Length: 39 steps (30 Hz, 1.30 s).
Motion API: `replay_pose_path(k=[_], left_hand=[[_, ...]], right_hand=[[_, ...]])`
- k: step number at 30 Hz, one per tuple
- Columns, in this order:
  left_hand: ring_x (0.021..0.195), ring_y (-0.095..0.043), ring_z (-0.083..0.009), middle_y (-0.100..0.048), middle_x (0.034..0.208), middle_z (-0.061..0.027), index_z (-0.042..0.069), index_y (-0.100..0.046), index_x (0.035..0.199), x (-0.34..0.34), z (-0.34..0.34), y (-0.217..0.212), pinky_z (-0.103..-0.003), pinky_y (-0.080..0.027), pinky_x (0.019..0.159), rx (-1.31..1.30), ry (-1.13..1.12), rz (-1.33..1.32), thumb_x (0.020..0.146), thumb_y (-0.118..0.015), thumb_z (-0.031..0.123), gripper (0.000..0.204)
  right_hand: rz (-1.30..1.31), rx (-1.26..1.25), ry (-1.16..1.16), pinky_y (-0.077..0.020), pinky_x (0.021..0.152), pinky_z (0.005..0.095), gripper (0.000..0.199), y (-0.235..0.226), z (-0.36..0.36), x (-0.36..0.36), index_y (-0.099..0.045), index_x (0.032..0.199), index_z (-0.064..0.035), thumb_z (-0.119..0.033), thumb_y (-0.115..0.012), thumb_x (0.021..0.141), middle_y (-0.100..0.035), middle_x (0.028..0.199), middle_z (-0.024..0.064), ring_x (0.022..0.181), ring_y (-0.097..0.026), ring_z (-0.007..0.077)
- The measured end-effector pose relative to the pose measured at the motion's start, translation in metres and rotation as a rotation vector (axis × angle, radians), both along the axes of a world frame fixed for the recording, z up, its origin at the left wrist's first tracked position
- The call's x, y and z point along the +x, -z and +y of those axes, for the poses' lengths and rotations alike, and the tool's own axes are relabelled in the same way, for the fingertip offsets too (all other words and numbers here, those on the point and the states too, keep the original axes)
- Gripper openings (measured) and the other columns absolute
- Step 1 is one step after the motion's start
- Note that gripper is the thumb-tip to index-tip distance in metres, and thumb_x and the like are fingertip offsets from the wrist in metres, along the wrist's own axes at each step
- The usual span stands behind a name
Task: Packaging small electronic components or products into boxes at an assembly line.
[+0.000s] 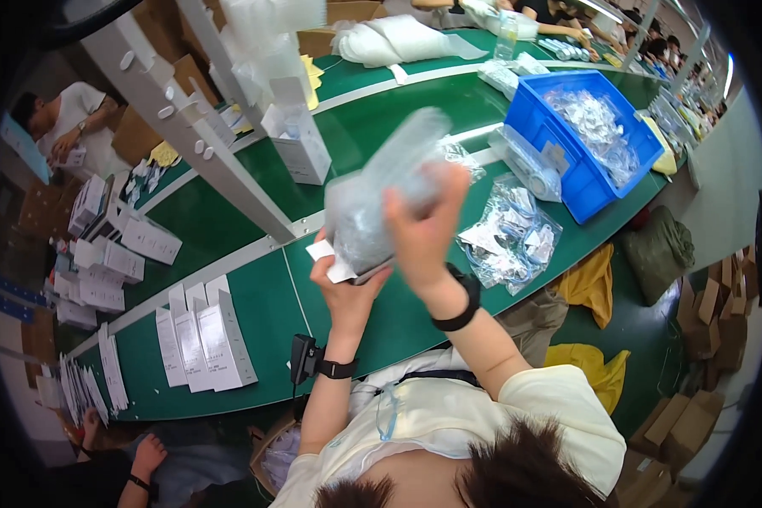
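Clear plastic bag (357,224) held above the green bench (273,351), mid-frame.
The left hand (351,288) grasps the bag's lower end together with white card flaps (342,269); the right hand (425,224) blurs against its right side, so I cannot tell whether it grips or presses. The step in hand looks like fitting bag and card together; the next move seems to call for a steady left hold and gentle right-hand guidance.

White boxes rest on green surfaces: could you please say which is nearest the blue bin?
The upright box with its flap raised, right of the metal post; the others are farther left.
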<state>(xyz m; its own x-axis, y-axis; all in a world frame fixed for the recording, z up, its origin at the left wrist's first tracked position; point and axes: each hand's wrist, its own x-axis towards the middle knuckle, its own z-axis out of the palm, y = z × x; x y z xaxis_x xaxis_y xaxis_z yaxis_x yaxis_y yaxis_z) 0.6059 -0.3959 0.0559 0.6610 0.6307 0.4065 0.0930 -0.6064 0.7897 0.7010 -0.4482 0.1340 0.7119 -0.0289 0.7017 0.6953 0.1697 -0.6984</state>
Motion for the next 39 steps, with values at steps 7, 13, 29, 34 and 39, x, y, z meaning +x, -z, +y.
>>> replay_pose_path(k=[7, 13, 29, 34, 39], left_hand=[[0.116, -0.035, -0.0321, -0.023, 0.13, -0.0209, 0.011, -0.019, 0.109, -0.01, 0.001, 0.022, -0.039, -0.036, 0.093, -0.309, -0.118, -0.416, 0.056, -0.079, 0.003, 0.081], [0.118, -0.032, -0.0283, -0.025, 0.128, -0.0158, 0.011, -0.02, 0.112, -0.046, 0.019, 0.037, -0.037, -0.032, 0.097, -0.05, -0.124, -0.426, 0.058, -0.079, 0.009, 0.08], [0.085, -0.054, -0.0243, -0.05, 0.102, -0.0151, 0.001, -0.061, 0.073, -0.042, 0.035, -0.055, -0.03, -0.042, 0.074, 0.022, -0.196, 0.107, 0.058, -0.073, 0.008, 0.021], [0.064, -0.054, -0.0211, -0.057, 0.081, -0.0107, -0.001, -0.06, 0.066, -0.033, 0.052, -0.062, -0.028, -0.043, 0.059, -0.093, -0.263, 0.183, 0.057, -0.072, 0.006, 0.017], [0.054, -0.049, -0.0138, -0.058, 0.077, -0.0053, -0.001, -0.059, 0.066, -0.025, 0.063, -0.043, -0.025, -0.04, 0.051, -0.152, -0.221, 0.02, 0.058, -0.071, 0.007, 0.017]], right_hand=[[-0.448, -0.69, -0.255, -0.0357, 0.084, 0.0428, 0.033, 0.023, -0.02, -0.01, -0.062, 0.093, -0.0131, -0.017, -0.07, 0.061, -0.046, 0.105, 0.0131, 0.1, -0.041, 0.0328], [-0.186, -0.855, 0.225, -0.0405, 0.081, 0.0372, 0.028, 0.074, -0.099, 0.11, -0.057, 0.099, -0.0027, -0.003, -0.059, 0.071, -0.053, 0.101, 0.0156, 0.095, -0.048, 0.0313], [0.344, -0.411, -0.059, -0.0461, 0.073, 0.03, 0.04, 0.059, -0.118, 0.136, -0.047, 0.117, -0.0048, -0.008, -0.056, 0.078, -0.054, 0.102, 0.0118, 0.089, -0.056, 0.0241], [-0.128, -0.339, -0.543, -0.0425, 0.084, 0.0323, 0.04, 0.012, -0.062, 0.04, -0.048, 0.115, -0.0038, -0.001, -0.054, 0.076, -0.05, 0.111, 0.0109, 0.105, -0.049, 0.0218], [-0.593, -0.553, -0.777, -0.0395, 0.087, 0.0415, 0.032, 0.023, -0.007, 0.02, -0.059, 0.098, -0.006, -0.004, -0.063, 0.066, -0.051, 0.11, 0.0095, 0.107, -0.046, 0.0307]])
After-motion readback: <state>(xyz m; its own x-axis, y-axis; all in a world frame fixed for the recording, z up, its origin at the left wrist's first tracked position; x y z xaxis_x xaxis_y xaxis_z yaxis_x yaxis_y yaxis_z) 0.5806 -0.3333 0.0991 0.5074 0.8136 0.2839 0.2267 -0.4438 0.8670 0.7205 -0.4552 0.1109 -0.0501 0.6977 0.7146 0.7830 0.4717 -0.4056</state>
